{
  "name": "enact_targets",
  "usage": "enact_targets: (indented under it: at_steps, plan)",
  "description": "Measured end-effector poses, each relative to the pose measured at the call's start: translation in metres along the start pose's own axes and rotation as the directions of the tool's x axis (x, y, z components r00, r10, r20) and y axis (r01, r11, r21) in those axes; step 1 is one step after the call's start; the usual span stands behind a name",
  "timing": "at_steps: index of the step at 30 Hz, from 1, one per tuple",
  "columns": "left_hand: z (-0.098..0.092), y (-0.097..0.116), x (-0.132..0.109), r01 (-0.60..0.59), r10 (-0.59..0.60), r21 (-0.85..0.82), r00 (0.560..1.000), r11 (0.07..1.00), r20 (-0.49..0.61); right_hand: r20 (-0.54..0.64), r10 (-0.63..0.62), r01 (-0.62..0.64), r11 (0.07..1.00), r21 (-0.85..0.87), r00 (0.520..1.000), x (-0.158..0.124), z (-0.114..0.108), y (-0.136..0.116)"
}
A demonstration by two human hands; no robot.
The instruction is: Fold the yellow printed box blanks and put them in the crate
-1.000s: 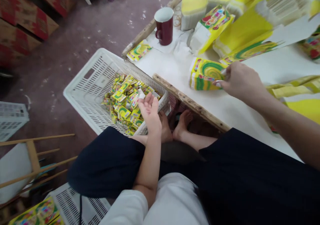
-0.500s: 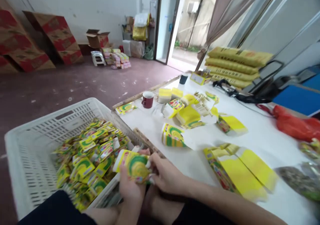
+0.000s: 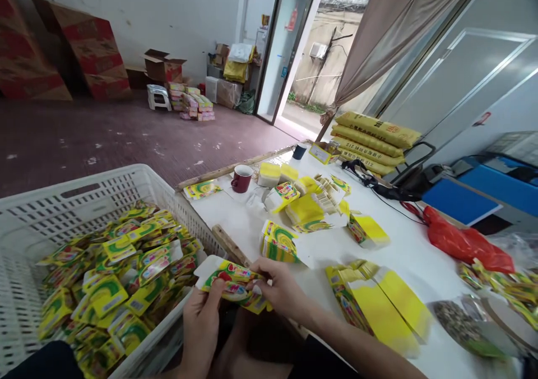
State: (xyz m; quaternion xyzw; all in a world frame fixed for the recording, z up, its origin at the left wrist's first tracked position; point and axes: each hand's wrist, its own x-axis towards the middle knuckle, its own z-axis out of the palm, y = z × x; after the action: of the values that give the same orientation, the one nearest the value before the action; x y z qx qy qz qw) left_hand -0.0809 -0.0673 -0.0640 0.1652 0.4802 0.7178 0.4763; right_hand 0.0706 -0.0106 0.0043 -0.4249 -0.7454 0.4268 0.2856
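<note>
Between my two hands is a small yellow and green printed carton [image 3: 233, 289], with a white flap sticking out at its left end. My left hand [image 3: 202, 314] grips the left part, thumb on the printed face. At the right end, the fingers of my right hand [image 3: 275, 289] pinch the carton's edge; what lies under those fingers is hidden. Left of my hands stands a white plastic crate [image 3: 168, 194] holding many filled yellow packets [image 3: 117, 281]. On the white table [image 3: 235, 216] lie stacks of flat yellow cartons [image 3: 390, 306] and a bent carton stack [image 3: 279, 241].
A maroon mug [image 3: 241, 178] and a dark cup [image 3: 299, 151] stand near the table's far-left edge. A red plastic bag [image 3: 466, 241] lies at the right, by a bag of seed-like bits [image 3: 458, 320]. Yellow sacks [image 3: 370, 143] are piled beyond the table.
The carton has been turned, so a different printed face and a white flap now show. My view has swung slightly, and both hands still hold the carton.
</note>
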Motion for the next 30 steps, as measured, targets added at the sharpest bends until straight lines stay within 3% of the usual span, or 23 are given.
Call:
enact_targets:
  at_steps: [3,5,7,8,10,12,13,15,17,18,19,21,23,26,28,30]
  plan:
    - [-0.004,0.011,0.005,0.009,-0.009,0.025,1.000,1.000,0.002,-0.086,-0.158,0.141,0.975,-0.171,0.984,0.001,-0.018,0.009]
    - [-0.008,0.024,0.009,-0.145,0.145,0.153,0.989,0.978,0.014,-0.102,-0.308,0.245,0.885,-0.395,0.946,-0.001,-0.028,0.013]
    - [-0.012,0.035,0.013,-0.292,0.254,0.329,0.955,0.898,0.152,0.018,-0.434,0.361,0.723,-0.589,0.901,-0.005,-0.033,0.010]
    - [-0.013,0.038,0.013,-0.337,0.253,0.412,0.936,0.847,0.246,0.125,-0.470,0.435,0.639,-0.634,0.874,-0.007,-0.034,0.006]
    - [-0.014,0.039,0.012,-0.374,0.122,0.527,0.884,0.763,0.451,0.338,-0.500,0.590,0.525,-0.613,0.797,-0.012,-0.030,-0.004]
    - [-0.011,0.036,0.007,-0.383,-0.024,0.577,0.819,0.722,0.573,0.426,-0.507,0.660,0.515,-0.547,0.749,-0.017,-0.023,-0.014]
    - [-0.010,0.034,0.004,-0.388,-0.054,0.595,0.806,0.704,0.590,0.392,-0.507,0.639,0.556,-0.531,0.768,-0.018,-0.019,-0.018]
    - [-0.007,0.030,-0.002,-0.421,0.003,0.628,0.832,0.655,0.554,0.184,-0.437,0.467,0.732,-0.495,0.880,-0.020,-0.013,-0.019]
    - [-0.005,0.025,-0.008,-0.478,0.134,0.650,0.853,0.590,0.505,-0.017,-0.239,0.223,0.927,-0.302,0.971,-0.019,-0.008,-0.017]
    - [-0.004,0.022,-0.010,-0.511,0.195,0.654,0.846,0.557,0.496,-0.047,-0.119,0.111,0.982,-0.152,0.992,-0.018,-0.006,-0.015]
    - [-0.004,0.019,-0.011,-0.543,0.251,0.655,0.834,0.525,0.491,-0.023,-0.008,0.008,1.000,0.004,1.000,-0.016,-0.003,-0.014]
    - [-0.006,0.012,-0.012,-0.594,0.340,0.661,0.805,0.459,0.487,0.106,0.139,-0.163,0.947,0.276,0.985,-0.013,0.004,-0.015]
    - [-0.008,0.008,-0.012,-0.647,0.386,0.645,0.762,0.408,0.520,0.202,0.203,-0.276,0.844,0.460,0.958,-0.010,0.011,-0.017]
    - [-0.010,0.008,-0.010,-0.718,0.409,0.592,0.696,0.367,0.590,0.219,0.228,-0.315,0.716,0.623,0.949,-0.009,0.020,-0.015]
    - [-0.010,0.009,-0.009,-0.710,0.391,0.596,0.704,0.374,0.593,0.175,0.234,-0.292,0.722,0.627,0.956,-0.011,0.022,-0.011]
    - [-0.010,0.005,-0.009,-0.627,0.307,0.645,0.778,0.438,0.548,0.096,0.185,-0.208,0.840,0.501,0.978,-0.013,0.021,-0.007]
